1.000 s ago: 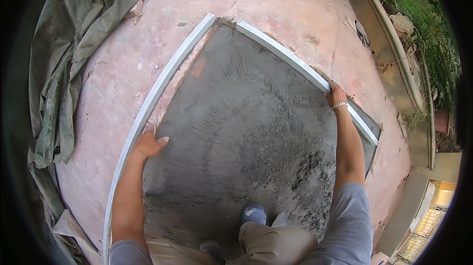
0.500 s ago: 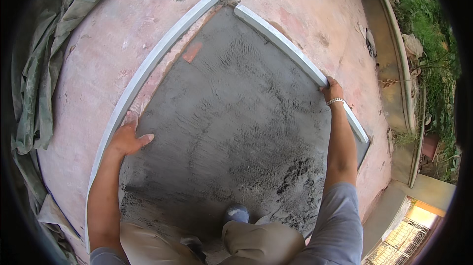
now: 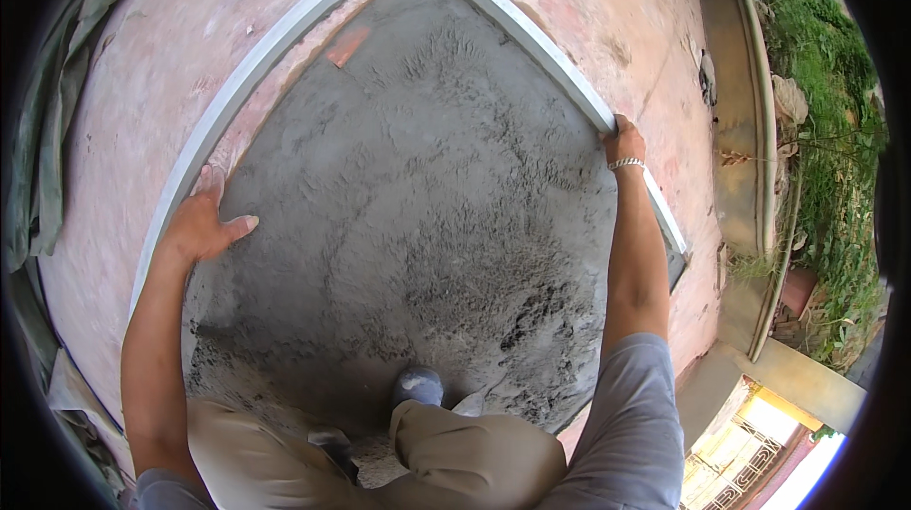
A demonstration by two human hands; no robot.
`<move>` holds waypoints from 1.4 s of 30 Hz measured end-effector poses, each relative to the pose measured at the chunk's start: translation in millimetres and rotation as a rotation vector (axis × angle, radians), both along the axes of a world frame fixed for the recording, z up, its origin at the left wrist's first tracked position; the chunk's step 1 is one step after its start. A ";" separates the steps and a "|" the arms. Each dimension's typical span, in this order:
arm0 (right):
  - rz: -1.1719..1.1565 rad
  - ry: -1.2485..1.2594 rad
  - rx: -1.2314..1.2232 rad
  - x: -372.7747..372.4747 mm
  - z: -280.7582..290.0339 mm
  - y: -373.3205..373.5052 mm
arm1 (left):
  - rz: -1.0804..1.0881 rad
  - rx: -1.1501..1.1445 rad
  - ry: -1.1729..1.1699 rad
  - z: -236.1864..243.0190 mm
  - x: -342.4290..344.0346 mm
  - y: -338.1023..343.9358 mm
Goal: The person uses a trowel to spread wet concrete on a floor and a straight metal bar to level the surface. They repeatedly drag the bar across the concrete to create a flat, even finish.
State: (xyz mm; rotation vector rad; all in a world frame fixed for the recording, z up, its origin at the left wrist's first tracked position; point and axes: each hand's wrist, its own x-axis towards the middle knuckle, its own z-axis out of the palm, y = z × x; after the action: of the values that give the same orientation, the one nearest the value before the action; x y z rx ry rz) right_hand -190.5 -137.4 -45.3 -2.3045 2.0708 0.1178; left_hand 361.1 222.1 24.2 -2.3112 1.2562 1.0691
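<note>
A patch of wet grey cement (image 3: pixel 418 178) spreads between two long pale straight bars. My left hand (image 3: pixel 204 221) lies beside the left bar (image 3: pixel 237 83), fingers stretched onto the pink strip along the cement's edge, thumb out over the cement. My right hand (image 3: pixel 623 145), with a metal bracelet at the wrist, is closed on the right bar (image 3: pixel 522 36), which runs along the patch's right edge. A small orange-red piece (image 3: pixel 349 43) shows in the cement near the left edge.
Pink slab (image 3: pixel 114 149) surrounds the patch. A crumpled green tarp (image 3: pixel 47 187) lies at the left. A low concrete border (image 3: pixel 750 178) and green plants (image 3: pixel 816 130) run along the right, with a bright grille (image 3: pixel 745 458) at lower right. My boot (image 3: pixel 418 387) stands on the cement.
The whole scene, both hands and bars included, has shifted up and to the left in the picture as my view moves. My hands keep much the same places along the bars.
</note>
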 end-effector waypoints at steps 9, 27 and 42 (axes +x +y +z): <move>0.054 0.016 0.023 0.0 -5.1 19.4 | 0.012 0.048 -0.006 3.7 -0.9 -1.5; 0.146 -0.019 0.043 13.2 -6.8 145.1 | -0.011 0.004 0.046 1.7 6.3 7.1; 0.180 -0.016 0.196 20.5 8.8 380.7 | 0.115 -0.023 0.154 3.5 17.6 13.4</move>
State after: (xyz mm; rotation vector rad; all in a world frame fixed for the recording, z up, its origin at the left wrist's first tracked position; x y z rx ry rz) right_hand -170.0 243.3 -36.5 -2.3567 1.7529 0.2923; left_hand 378.8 235.5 27.7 -2.3822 1.2067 1.3002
